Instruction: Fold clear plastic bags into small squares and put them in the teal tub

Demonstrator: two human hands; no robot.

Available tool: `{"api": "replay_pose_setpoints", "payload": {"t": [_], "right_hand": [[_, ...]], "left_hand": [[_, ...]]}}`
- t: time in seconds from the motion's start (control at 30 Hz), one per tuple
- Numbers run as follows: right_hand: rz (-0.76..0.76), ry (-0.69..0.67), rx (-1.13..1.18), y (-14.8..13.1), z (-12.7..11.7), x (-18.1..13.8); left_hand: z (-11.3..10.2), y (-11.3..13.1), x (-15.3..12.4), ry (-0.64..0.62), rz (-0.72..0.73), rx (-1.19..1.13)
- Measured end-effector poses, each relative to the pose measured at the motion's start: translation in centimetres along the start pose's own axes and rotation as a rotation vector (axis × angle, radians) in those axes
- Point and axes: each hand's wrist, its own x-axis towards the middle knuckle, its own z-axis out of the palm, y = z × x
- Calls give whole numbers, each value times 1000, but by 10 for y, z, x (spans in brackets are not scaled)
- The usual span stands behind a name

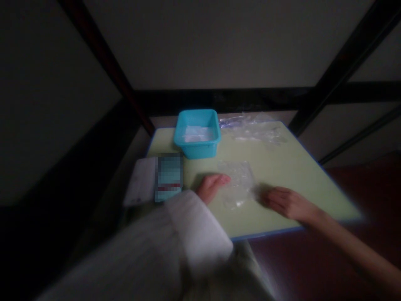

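Observation:
A clear plastic bag (239, 179) lies flat on the pale yellow table, its surface crinkled and shiny. My left hand (213, 185), below a white sleeve cuff, is closed at the bag's left edge with the fingertips over the film. Just past the bag's right side is my right hand (285, 202), on a bare forearm. Its fingers are curled together and low over the table. Blur and shadow hide what, if anything, is between them.
A turquoise basin (197, 149) with white sheets (197, 133) inside stands at the back. More crumpled clear plastic (257, 129) lies to its right. At the left edge are a white box-like thing (142, 182) and a pixelated greenish item (169, 177). The table (300, 167) has a blue rim.

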Motion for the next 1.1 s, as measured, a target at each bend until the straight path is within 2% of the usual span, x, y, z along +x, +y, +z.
{"api": "replay_pose_setpoints", "payload": {"t": [0.3, 0.57, 0.77, 1.1], "right_hand": [[-31, 39, 77, 7, 0, -1], [-54, 40, -20, 24, 11, 7], [-42, 94, 77, 38, 19, 19], [22, 73, 169, 44, 29, 19]], "left_hand": [[0, -1, 0, -14, -5, 6], [1, -2, 0, -11, -6, 11], [2, -2, 0, -2, 4, 30], [-7, -3, 2, 125, 20, 115]]}}
